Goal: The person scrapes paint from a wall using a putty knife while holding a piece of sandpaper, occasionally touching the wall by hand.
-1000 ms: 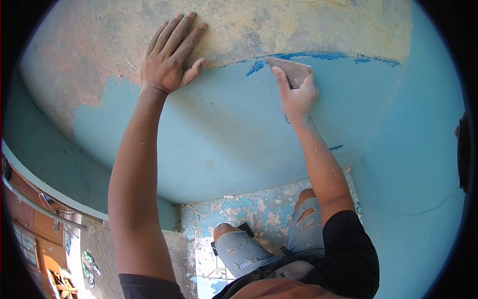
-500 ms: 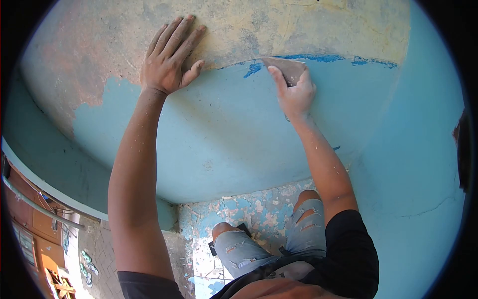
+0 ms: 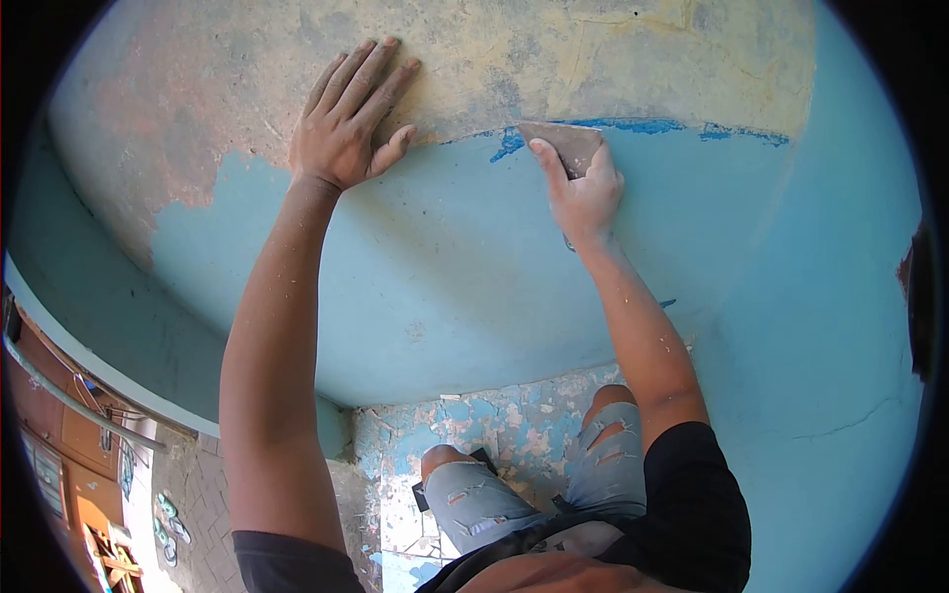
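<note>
My right hand (image 3: pixel 585 193) grips a flat metal scraper (image 3: pixel 561 141), forefinger laid along its blade. The blade's edge is pressed against the wall (image 3: pixel 445 267) where the light blue paint meets the bare, stripped plaster (image 3: pixel 593 59). A darker blue strip of paint (image 3: pixel 643 127) runs along that border to the scraper's right. My left hand (image 3: pixel 351 124) lies flat on the bare plaster to the left, fingers spread and pointing up, holding nothing.
Below me is a floor (image 3: pixel 494 425) littered with paint flakes, with my knees in torn denim shorts (image 3: pixel 514 484) above it. The blue wall curves on to the right (image 3: pixel 840 326). A ledge and wooden structures (image 3: pixel 69 445) show at the lower left.
The scraper and my right hand have slid a little to the left along the paint border. My left hand has stayed flat on the plaster.
</note>
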`<act>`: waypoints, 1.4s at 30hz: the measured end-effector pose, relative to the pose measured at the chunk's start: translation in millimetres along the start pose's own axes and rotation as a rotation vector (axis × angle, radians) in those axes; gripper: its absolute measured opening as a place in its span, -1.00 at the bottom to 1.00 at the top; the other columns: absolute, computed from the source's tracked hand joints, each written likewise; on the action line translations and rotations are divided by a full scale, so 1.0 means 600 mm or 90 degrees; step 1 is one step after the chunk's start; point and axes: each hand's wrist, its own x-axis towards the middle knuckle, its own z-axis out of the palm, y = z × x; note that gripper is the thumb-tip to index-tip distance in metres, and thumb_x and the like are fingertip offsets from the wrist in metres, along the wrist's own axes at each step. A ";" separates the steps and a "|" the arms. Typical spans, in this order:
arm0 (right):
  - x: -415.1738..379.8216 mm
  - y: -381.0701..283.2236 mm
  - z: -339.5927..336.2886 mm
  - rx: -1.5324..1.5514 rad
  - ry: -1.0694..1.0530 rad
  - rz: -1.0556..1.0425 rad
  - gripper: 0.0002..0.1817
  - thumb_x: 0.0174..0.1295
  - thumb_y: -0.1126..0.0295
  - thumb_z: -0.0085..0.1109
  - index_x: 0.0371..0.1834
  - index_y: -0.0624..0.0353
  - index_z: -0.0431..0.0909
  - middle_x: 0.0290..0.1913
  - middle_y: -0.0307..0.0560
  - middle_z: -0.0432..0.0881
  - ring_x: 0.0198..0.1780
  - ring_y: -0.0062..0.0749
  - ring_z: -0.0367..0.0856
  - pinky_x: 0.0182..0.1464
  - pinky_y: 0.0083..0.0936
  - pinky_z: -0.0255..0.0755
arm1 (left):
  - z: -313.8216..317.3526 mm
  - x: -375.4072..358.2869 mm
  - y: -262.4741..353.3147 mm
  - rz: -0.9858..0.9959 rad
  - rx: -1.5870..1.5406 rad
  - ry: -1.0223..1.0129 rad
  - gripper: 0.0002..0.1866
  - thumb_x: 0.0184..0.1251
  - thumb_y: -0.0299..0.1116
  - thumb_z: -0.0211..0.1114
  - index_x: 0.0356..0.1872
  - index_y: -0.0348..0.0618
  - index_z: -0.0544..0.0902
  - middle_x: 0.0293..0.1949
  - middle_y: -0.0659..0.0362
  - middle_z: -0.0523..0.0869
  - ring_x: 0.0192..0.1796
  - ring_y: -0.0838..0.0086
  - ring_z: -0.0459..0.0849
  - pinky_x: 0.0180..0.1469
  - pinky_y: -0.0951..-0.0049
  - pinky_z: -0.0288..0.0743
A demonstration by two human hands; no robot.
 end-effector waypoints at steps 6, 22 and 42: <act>-0.012 0.006 0.013 0.008 -0.029 -0.060 -0.51 0.31 0.04 0.52 -0.20 0.30 0.59 -0.42 -0.01 0.75 -0.46 -0.12 0.77 -0.41 -0.32 0.62 | -0.001 0.001 -0.002 0.001 -0.012 0.004 -0.38 0.52 0.20 0.04 0.49 0.24 0.56 0.57 0.14 0.46 0.60 0.22 0.39 0.66 0.11 0.18; -0.028 0.009 0.018 -0.049 0.011 -0.081 -0.50 0.28 0.02 0.55 -0.21 0.30 0.60 -0.48 -0.05 0.71 -0.50 -0.14 0.75 -0.40 -0.30 0.62 | 0.000 0.001 -0.002 0.002 -0.007 0.017 -0.37 0.51 0.19 0.05 0.49 0.22 0.57 0.56 0.14 0.47 0.58 0.21 0.41 0.65 0.11 0.21; -0.060 0.022 0.016 -0.046 -0.022 -0.087 -0.56 0.27 0.12 0.58 -0.20 0.32 0.64 -0.33 -0.03 0.82 -0.41 -0.33 0.81 -0.36 -0.44 0.65 | 0.004 -0.002 -0.005 0.005 -0.029 0.034 -0.38 0.52 0.20 0.06 0.48 0.22 0.58 0.56 0.13 0.48 0.58 0.21 0.42 0.64 0.11 0.23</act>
